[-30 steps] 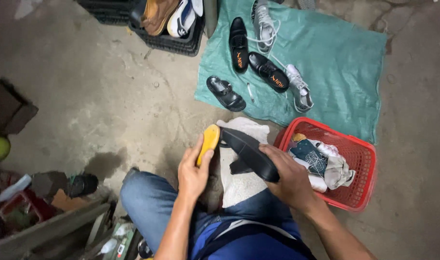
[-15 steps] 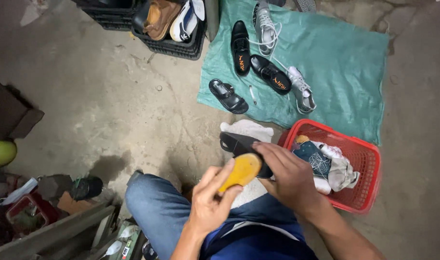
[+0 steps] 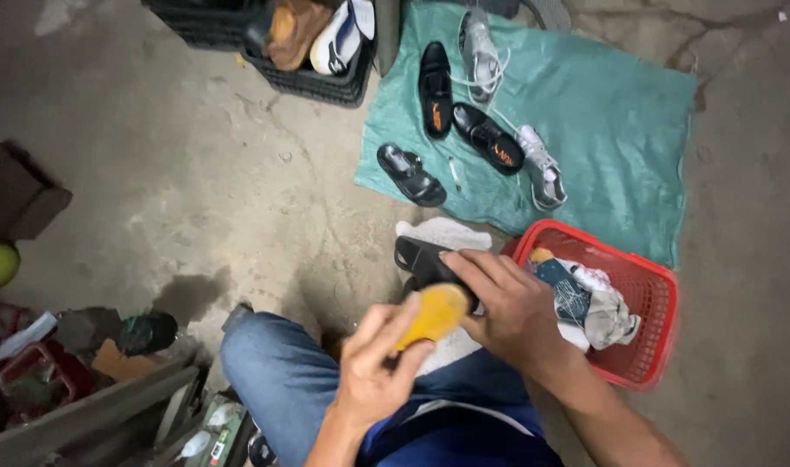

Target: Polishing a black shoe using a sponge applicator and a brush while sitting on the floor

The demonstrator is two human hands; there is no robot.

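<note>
Left hand (image 3: 373, 372) grip closed around yellow brush (image 3: 434, 313), pressed on black sandal (image 3: 425, 264). Right hand (image 3: 512, 311) grip clamps the sandal over the lap, on a white cloth (image 3: 442, 233). Red basket (image 3: 650, 346) just right; green mat (image 3: 611, 112) with shoes far.

Left hand (image 3: 379, 367): raised from the lower frame edge, forearm bare, fingers curled in a closed grip, thumb on top.
Right hand (image 3: 514, 313): reaching in from the lower right, palm down, fingers bent and wrapped closed.
Spacing: hands just beside each other, above the lap.
</note>
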